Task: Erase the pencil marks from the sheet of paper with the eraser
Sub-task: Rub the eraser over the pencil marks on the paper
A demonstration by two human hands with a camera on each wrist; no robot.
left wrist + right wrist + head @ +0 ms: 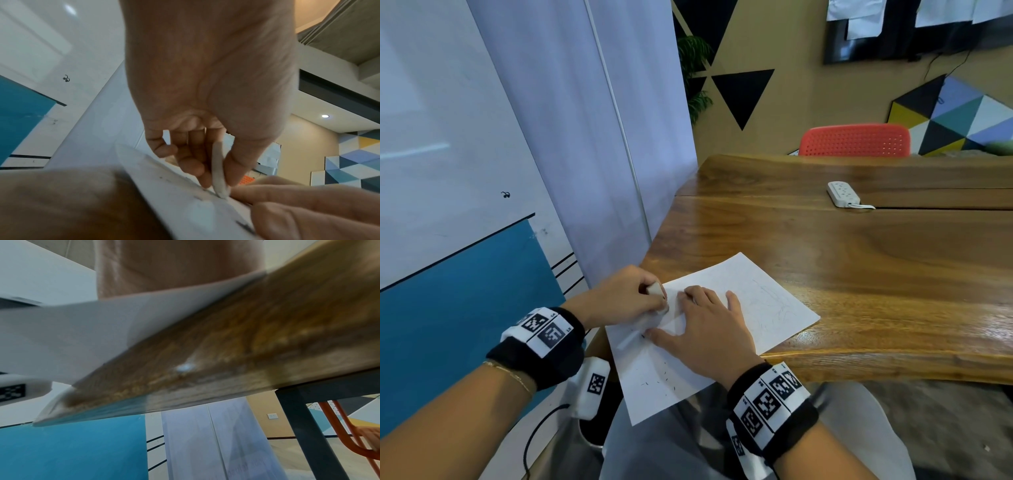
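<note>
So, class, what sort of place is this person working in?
Probably an office meeting room: a long wooden table, a white whiteboard on the wall, and a white power strip lying on the table.

The head view is bright and evenly lit, with soft daylight through the pale curtain, a glossy sheen on the wooden table, and straight lines bowing toward the edges. The left wrist view is sharp only around the left hand, where a ceiling spotlight glows behind, while the near table edge and the paper smear into blur. The right wrist view is dimmer and almost wholly out of focus, with a small white glare spot on the table's edge.
</note>
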